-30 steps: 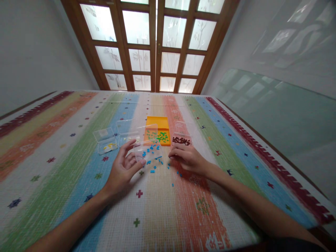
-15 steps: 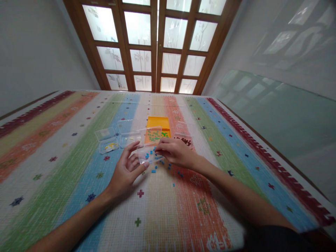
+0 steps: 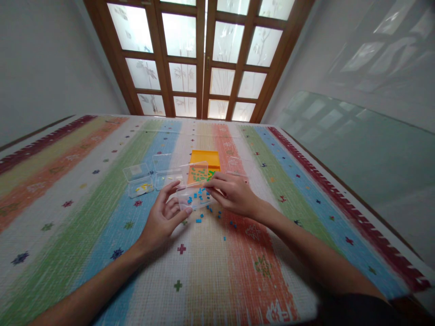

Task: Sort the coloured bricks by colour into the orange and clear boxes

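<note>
My left hand (image 3: 163, 215) grips the left end of a clear plastic box (image 3: 185, 202), with the thumb at its near edge and the index finger at its far edge. The box has its transparent lid raised, and small blue bricks (image 3: 195, 196) lie in it. Over the box's right end is my right hand (image 3: 231, 192), its fingertips pinched together; whatever they hold is too small or hidden to make out. Several loose blue bricks (image 3: 199, 221) are scattered on the striped tablecloth just in front of the box and to its right.
Behind the box sits an open orange case (image 3: 205, 157) with green bricks (image 3: 211, 174). To the left are two open clear boxes, one with yellow pieces (image 3: 144, 187). Another clear lid (image 3: 238, 165) shows beyond my right hand. Wood-framed glass doors (image 3: 204, 63) stand behind the table.
My right hand has shifted slightly right and away from me, with its fingers still pinched. It now covers the dark red pieces seen before. My left hand and the box have hardly moved.
</note>
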Available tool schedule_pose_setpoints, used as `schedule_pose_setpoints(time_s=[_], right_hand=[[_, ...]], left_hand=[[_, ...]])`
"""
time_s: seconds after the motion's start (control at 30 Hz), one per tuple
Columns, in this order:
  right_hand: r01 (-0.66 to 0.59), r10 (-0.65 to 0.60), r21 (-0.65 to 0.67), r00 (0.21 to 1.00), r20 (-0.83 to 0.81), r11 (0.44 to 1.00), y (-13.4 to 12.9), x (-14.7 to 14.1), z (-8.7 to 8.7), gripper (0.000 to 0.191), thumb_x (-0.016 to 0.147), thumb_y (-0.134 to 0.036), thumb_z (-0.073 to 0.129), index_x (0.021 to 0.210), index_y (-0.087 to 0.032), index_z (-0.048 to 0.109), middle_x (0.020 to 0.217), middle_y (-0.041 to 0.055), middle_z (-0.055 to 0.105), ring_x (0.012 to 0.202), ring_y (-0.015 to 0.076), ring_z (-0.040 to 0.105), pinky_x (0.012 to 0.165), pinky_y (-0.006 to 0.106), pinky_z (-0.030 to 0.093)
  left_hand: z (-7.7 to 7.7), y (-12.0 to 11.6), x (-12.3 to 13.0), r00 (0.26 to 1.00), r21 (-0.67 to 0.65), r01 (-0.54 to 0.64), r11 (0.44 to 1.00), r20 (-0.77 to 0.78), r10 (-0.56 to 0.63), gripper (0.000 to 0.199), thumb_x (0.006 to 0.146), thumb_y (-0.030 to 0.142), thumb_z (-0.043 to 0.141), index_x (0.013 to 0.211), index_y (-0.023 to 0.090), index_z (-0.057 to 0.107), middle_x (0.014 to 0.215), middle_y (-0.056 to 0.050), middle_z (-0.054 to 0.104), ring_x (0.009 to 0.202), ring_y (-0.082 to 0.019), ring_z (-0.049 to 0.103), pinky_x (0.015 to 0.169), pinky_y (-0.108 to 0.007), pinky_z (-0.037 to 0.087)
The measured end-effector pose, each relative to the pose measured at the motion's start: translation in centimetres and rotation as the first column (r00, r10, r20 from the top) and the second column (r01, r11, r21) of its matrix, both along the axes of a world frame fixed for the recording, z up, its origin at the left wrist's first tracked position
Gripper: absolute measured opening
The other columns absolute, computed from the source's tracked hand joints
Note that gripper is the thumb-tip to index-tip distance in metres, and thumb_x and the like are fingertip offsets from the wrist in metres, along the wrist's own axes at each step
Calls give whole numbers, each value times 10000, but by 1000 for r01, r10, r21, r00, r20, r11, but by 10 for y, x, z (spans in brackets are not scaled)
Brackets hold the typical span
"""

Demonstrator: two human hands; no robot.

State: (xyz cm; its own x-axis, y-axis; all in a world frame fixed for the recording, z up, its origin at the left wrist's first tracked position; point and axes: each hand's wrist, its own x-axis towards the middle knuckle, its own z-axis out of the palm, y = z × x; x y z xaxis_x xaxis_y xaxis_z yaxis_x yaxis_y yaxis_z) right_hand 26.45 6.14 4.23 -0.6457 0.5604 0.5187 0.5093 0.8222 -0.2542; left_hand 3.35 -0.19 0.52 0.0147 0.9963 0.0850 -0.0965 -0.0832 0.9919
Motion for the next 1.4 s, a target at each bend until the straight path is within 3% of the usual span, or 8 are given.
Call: schedule_pose_setpoints(time_s=[0.13, 0.3, 0.43, 0.67, 0.87, 1.17, 1.4], right_hand=[[29, -31, -20, 993, -118, 999, -3, 14, 5, 199, 1042, -213, 539, 965, -150, 712, 832, 45, 670, 704, 139, 560, 661, 274, 405], [35, -38, -127, 999, -22, 991, -6, 31, -11, 203, 1015, -249, 561, 879, -168, 688, 756, 17, 657, 668, 132, 545, 662, 275, 397], [75, -49, -224, 992, 118, 972, -9, 34, -27, 192, 1016, -259, 565, 936, -162, 710, 852, 52, 705, 754, 155, 611, 711, 285, 431], [172, -114, -259, 968, 223, 950, -9, 17, -41, 169, 1010, -296, 638, 1049, -178, 753, 1040, 107, 731, 920, 214, 649, 797, 334, 482], [114, -35, -301, 966, 255, 947, -6, 3, -40, 175, 1006, -286, 683, 1136, -204, 766, 1094, 96, 712, 953, 208, 647, 816, 333, 494], [157, -42, -313, 938, 345, 936, -8, -6, -29, 197, 1013, -288, 668, 1106, -167, 791, 1072, 109, 721, 879, 188, 642, 746, 298, 460], [165, -55, -329, 946, 319, 930, -8, -10, -31, 143, 980, -256, 704, 1061, -172, 787, 1066, 92, 726, 885, 174, 638, 779, 291, 469]], left_hand=[[1, 3, -2, 1000, -12, -29, 1000, 4, 29, 730, 753, 326, 884, 1393, 303, 533, 1391, -77, 563, 1071, -210, 720, 979, -407, 623], [-2, 7, -5, 998, 3, -62, 998, 3, 62, 737, 736, 327, 895, 1382, 308, 540, 1396, -74, 560, 1051, -213, 722, 980, -432, 627], [-2, 8, -5, 998, 7, -63, 998, 8, 63, 727, 729, 325, 897, 1365, 303, 545, 1383, -72, 567, 1053, -215, 720, 1001, -454, 620], [0, 7, -5, 997, 5, -71, 997, 4, 71, 709, 741, 323, 888, 1366, 307, 551, 1382, -68, 572, 1065, -211, 708, 1002, -445, 614], [0, 8, -6, 998, 30, -64, 998, 7, 64, 686, 752, 315, 877, 1359, 298, 557, 1369, -75, 578, 1056, -209, 707, 979, -431, 619], [2, 7, -7, 998, 6, -58, 998, 12, 58, 682, 757, 318, 882, 1355, 303, 554, 1390, -76, 575, 1108, -233, 715, 1013, -447, 613], [1, 8, -7, 998, 12, -60, 998, 36, 60, 687, 748, 327, 891, 1345, 295, 554, 1378, -74, 573, 1141, -241, 706, 1036, -461, 604]])
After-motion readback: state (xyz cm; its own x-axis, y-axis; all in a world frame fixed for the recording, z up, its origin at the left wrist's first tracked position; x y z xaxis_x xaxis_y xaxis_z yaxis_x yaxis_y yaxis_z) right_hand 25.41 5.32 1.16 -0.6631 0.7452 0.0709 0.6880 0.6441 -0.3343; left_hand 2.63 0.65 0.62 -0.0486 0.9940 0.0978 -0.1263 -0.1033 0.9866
